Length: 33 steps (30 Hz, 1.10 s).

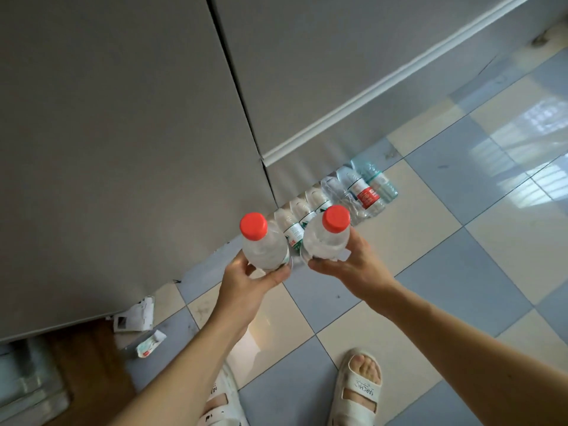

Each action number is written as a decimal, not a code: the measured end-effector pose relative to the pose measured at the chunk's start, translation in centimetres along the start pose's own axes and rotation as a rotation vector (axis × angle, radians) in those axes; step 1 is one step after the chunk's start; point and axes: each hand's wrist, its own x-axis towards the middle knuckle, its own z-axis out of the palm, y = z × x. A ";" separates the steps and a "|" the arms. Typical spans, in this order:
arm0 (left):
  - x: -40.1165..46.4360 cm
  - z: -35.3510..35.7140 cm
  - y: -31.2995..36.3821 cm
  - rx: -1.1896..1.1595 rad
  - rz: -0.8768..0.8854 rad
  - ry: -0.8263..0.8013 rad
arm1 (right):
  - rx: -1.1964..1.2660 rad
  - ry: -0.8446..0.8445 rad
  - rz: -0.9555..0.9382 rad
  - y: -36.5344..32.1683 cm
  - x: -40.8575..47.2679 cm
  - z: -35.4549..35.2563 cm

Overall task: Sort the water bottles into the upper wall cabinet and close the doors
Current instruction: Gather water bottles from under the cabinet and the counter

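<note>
Head view looks down on both arms: left hand (246, 281) grips one red-capped bottle (262, 244) near its base, right hand (344, 259) holds a second bottle (327, 236) the same low way. More bottles (338, 198) lie on the tiled floor (430, 241) against the grey cabinet (123, 149). Gripped so low, either could tip or slip as I lift toward the upper cabinet, which is out of view.

Left hand (250, 282) and right hand (349, 262) each hold one bottle upright (red caps), more bottles (338, 195) on the floor.
</note>
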 end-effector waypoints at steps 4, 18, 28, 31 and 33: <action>-4.0 0.8 7.1 -0.003 0.093 0.037 | -0.021 -0.014 -0.074 -7.2 -3.3 -3.2; -25.2 -3.4 31.6 -0.111 0.360 0.165 | -0.115 -0.063 -0.317 -36.8 -19.7 -8.3; -37.1 -11.5 50.2 -0.213 0.726 0.368 | -0.153 -0.118 -0.689 -60.6 -26.2 -5.9; -39.5 -15.3 55.1 -0.247 0.818 0.459 | -0.200 -0.135 -0.783 -67.2 -27.7 -4.5; -40.6 -18.1 58.4 -0.261 0.894 0.510 | -0.235 -0.149 -0.848 -71.4 -28.3 -3.4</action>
